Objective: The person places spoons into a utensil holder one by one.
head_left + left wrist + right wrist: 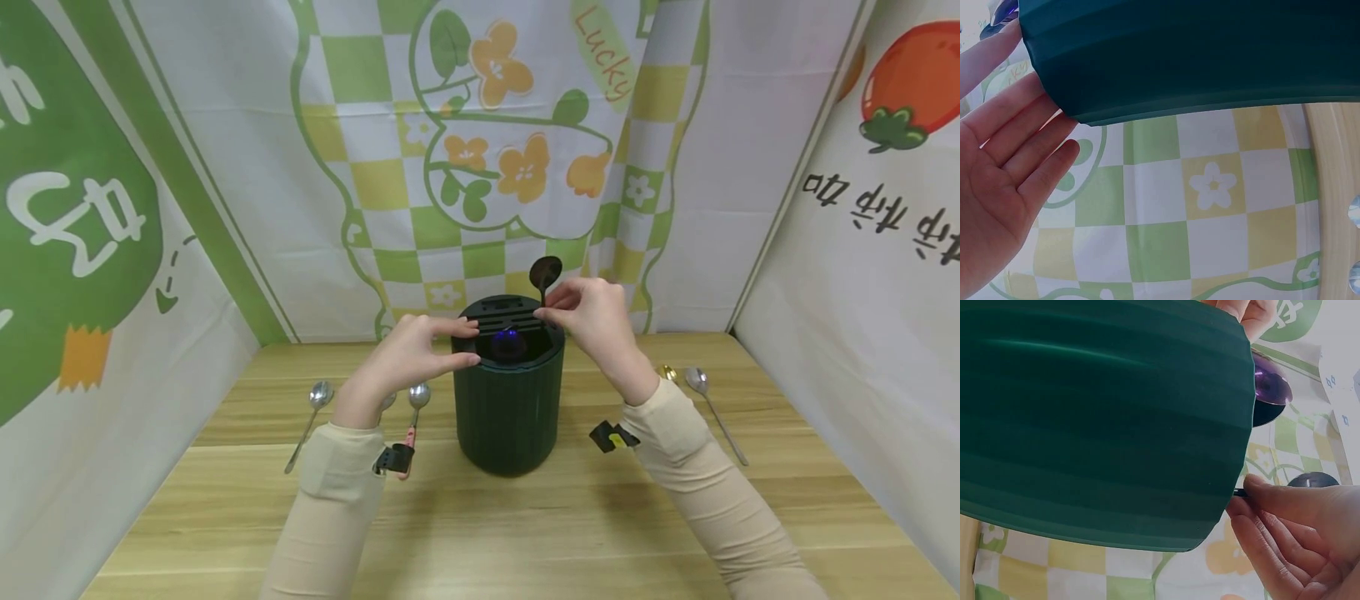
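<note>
A dark green ribbed cylindrical holder [510,417] with a black slotted top stands upright on the table. My right hand [600,321] pinches the handle of a black spoon [545,272] at the right of this top. The spoon stands bowl up, its lower handle hidden. My left hand [401,354] touches the holder's left rim with nearly straight fingers; in the left wrist view several fingers [1029,119] rest along the rim. A shiny purple spoon bowl [1272,381] shows past the holder's rim in the right wrist view, with a dark rounded bowl [1269,414] beside it.
Left of the holder lie a silver spoon [321,394] and a pink-handled spoon [418,395]; another spoon [387,401] is mostly behind my left wrist. To the right lie a gold spoon [667,372] and a silver spoon [697,381]. Patterned cloth walls [367,183] enclose the table.
</note>
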### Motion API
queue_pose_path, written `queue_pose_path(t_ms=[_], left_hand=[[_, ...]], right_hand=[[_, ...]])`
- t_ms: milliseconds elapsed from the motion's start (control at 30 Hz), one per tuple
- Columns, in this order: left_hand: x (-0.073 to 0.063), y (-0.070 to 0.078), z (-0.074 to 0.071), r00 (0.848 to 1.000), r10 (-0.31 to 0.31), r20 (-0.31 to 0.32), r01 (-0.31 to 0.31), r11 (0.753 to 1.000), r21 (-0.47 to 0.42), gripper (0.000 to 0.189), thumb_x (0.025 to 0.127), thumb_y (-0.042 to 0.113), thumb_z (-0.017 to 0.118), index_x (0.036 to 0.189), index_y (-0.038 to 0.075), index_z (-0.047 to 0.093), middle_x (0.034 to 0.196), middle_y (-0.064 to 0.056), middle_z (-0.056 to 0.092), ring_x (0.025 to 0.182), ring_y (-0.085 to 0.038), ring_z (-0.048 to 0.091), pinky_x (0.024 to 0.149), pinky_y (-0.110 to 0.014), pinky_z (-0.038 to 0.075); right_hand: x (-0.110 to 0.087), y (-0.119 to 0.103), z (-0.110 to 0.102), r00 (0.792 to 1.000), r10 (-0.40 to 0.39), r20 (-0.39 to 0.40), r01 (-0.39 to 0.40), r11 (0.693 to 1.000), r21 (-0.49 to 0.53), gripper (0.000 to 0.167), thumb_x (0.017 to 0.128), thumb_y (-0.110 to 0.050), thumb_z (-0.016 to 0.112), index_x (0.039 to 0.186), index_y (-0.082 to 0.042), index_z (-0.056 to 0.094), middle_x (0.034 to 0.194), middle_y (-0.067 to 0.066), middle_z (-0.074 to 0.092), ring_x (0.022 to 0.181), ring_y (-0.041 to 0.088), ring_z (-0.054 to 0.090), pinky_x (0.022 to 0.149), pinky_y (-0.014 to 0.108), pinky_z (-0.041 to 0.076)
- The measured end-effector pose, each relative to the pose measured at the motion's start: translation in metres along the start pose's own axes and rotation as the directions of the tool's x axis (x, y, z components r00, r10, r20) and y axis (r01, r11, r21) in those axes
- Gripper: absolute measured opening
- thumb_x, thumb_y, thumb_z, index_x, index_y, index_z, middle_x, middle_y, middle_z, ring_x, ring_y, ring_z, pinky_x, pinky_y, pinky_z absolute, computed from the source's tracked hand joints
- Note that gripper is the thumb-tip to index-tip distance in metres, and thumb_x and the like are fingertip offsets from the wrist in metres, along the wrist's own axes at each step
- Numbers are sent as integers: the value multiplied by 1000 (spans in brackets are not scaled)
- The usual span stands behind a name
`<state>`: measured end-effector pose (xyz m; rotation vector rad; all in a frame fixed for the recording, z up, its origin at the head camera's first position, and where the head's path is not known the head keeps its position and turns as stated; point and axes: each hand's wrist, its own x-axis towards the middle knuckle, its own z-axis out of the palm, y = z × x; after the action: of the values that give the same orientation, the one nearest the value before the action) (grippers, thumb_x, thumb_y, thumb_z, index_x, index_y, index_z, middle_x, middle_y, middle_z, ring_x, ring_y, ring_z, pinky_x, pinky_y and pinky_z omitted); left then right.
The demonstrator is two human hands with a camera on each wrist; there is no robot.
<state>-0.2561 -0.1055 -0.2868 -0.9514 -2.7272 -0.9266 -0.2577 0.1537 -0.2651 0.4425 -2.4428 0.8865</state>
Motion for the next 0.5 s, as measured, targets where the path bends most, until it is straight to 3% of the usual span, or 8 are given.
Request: queue_pose_path(t_ms=[267, 400, 500], left_hand=[[-1, 0, 0, 1000, 2, 1, -2, 1000, 1, 42, 86, 39, 68, 122, 16, 66, 133, 5, 58, 62, -8, 54, 76, -31, 42], [-1, 0, 0, 1000, 5, 2, -5, 1000, -6, 43, 86, 39, 68, 122, 16, 66, 133, 4, 58, 45, -9, 47, 65, -31, 42], [-1, 1, 0, 1000, 3, 5, -3, 1000, -10, 43, 86, 39, 68, 122, 16, 66, 134, 4, 57, 33, -10, 31, 56, -30, 38]], right_hand=[[-1, 1, 1, 999, 18, 37, -18, 1000, 7, 17, 78, -24, 78, 83, -9, 73, 79, 6, 74, 69, 17, 70, 62, 35, 54], [-2, 5, 0, 999, 23, 39, -23, 1000, 19, 14, 80, -22, 77, 85, -9, 74, 81, 7, 74, 70, 18, 70, 64, 35, 55], [-4, 8, -4, 999, 30, 27, -30, 999, 12, 14, 81, -23, 77, 85, -10, 74, 81, 6, 74, 71, 18, 70, 64, 36, 55]])
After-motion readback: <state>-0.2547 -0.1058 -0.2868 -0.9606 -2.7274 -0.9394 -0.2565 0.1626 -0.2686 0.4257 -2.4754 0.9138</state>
